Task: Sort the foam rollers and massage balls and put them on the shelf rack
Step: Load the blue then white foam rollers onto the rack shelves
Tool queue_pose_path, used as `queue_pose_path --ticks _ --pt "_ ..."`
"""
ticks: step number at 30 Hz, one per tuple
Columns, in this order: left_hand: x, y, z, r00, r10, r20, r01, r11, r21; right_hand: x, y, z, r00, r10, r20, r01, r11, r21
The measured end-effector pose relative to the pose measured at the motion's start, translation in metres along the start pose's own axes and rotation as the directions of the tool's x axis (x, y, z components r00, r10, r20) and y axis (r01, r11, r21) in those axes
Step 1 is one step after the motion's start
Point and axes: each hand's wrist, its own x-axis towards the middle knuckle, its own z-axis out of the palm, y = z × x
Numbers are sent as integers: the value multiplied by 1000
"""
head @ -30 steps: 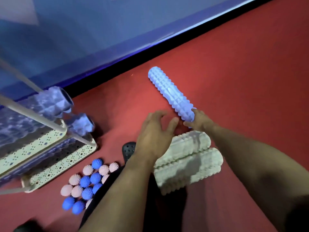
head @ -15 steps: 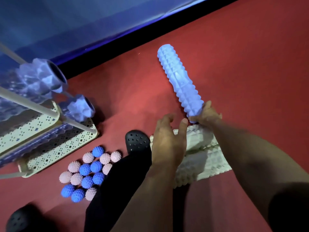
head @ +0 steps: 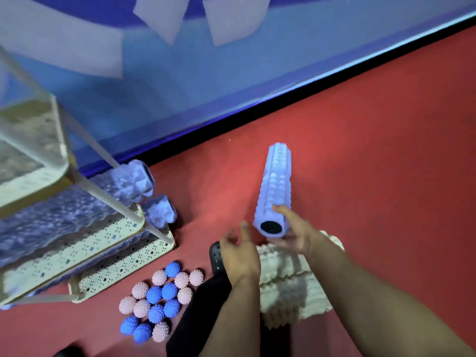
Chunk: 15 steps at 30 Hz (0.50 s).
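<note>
My right hand (head: pixel 298 231) grips the near end of a light blue knobbed foam roller (head: pixel 276 186), lifted off the red floor with its black hollow core facing me. My left hand (head: pixel 238 249) hovers just left of that end, fingers apart, holding nothing. Under both hands lie several cream ridged foam rollers (head: pixel 288 282) stacked on the floor. A cluster of several spiky pink and blue massage balls (head: pixel 158 297) sits on the floor to the left. The cream perforated shelf rack (head: pixel 123 253) stands at the left with blue rollers (head: pixel 135 180) on its lower tiers.
A blue wall with a black baseboard (head: pixel 309 96) runs across behind the roller. My black perforated shoe (head: pixel 216 256) and dark trouser leg sit between the balls and the cream rollers. Red floor (head: pixel 386 176) spreads to the right.
My right hand has raised the blue roller off the floor and swung its near end toward me. My left hand has come off the cream rollers and opened. The view tilted up toward the rack.
</note>
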Motion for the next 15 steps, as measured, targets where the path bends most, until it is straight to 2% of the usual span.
queue_pose_path --ticks 3,7,9,12,15 --pt "-24 31 -11 997 -71 -2 70 986 -150 -72 -14 22 999 -28 38 19 978 207" --pt "-52 52 -46 975 -128 183 136 990 -32 -164 -27 42 976 -129 177 91 974 209" --pt "-79 79 -71 951 -92 296 121 989 -80 -205 -28 53 938 -176 298 115 971 210" --pt "-118 121 -111 888 43 457 39 985 -168 -259 -17 78 890 -275 363 212 956 203" --pt "-143 142 -151 875 147 462 -61 979 -196 -297 6 112 846 -368 385 312 929 200"
